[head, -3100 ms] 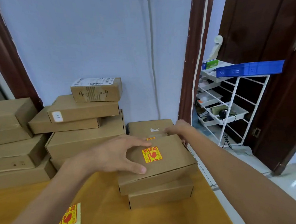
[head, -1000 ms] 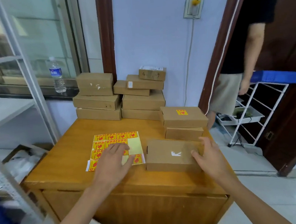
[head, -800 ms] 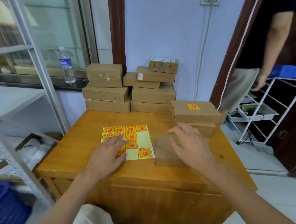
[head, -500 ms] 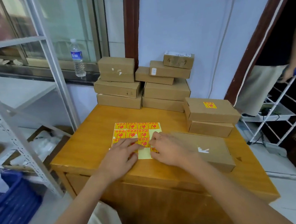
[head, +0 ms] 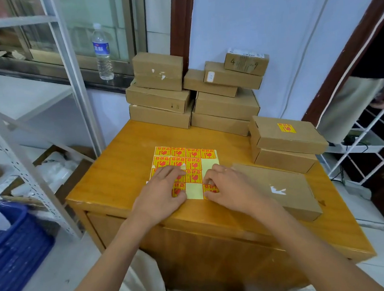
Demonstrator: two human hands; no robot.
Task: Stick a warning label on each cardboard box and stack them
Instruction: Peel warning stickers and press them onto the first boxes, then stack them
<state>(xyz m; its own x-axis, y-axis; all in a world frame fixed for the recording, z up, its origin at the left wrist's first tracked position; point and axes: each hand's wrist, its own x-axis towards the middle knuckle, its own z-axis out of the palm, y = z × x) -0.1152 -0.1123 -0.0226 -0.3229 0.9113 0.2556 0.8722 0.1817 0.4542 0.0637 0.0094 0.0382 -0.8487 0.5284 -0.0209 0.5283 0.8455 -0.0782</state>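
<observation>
A sheet of yellow-and-red warning labels (head: 185,159) lies on the wooden table (head: 120,173). My left hand (head: 162,192) presses flat on the sheet's near left part. My right hand (head: 228,188) rests on the sheet's near right corner, fingertips curled at a label there. A flat cardboard box (head: 280,189) with a white mark and no label lies just right of my right hand. Behind it stands a stack of two boxes; the top one (head: 285,134) carries a warning label (head: 286,127). Several unlabelled boxes (head: 192,95) are piled at the table's back.
A water bottle (head: 101,54) stands on the window sill. A grey metal shelf frame (head: 67,70) and a blue crate (head: 14,246) are to the left. Another person (head: 351,102) stands at the doorway on the right beside a white wire rack (head: 372,137).
The unlabelled box was brought to the table's front right. My right hand left that box and moved left onto the label sheet, where my left hand stays pressed.
</observation>
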